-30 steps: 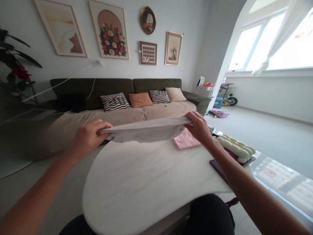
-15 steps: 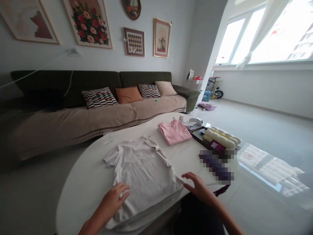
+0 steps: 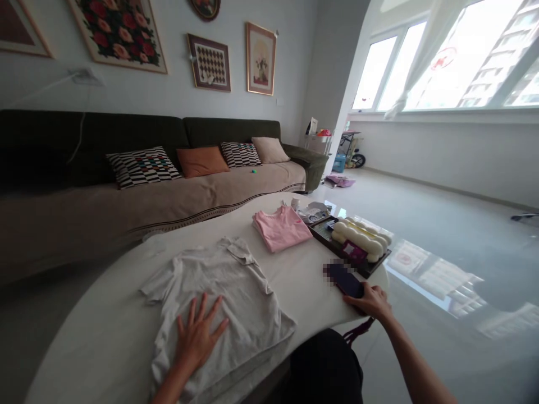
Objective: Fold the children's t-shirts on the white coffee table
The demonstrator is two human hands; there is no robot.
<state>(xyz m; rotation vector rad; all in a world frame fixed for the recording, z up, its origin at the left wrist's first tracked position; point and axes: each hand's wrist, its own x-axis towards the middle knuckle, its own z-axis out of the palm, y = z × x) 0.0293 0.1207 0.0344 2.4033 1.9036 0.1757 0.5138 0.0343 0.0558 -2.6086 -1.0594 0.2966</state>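
A pale grey T-shirt (image 3: 236, 280) lies spread flat on the white table (image 3: 101, 336), collar away from me. My left hand (image 3: 197, 331) rests palm down on its lower part, fingers spread and holding nothing. My right hand (image 3: 368, 300) is at the table's right edge, its fingers curled on the near end of a dark phone (image 3: 343, 279) that lies there. A folded pink garment (image 3: 281, 227) sits farther back on the table.
A dark tray (image 3: 370, 266) holding a white bumpy cushion-like object (image 3: 362, 237) and small items stands at the table's right. A long sofa (image 3: 160, 191) with patterned and plain cushions runs behind the table. Glossy floor and bright windows lie to the right.
The shirt, held up in the air a second ago, now lies flat on the table. My left hand moved onto it; my right hand went right to the phone.
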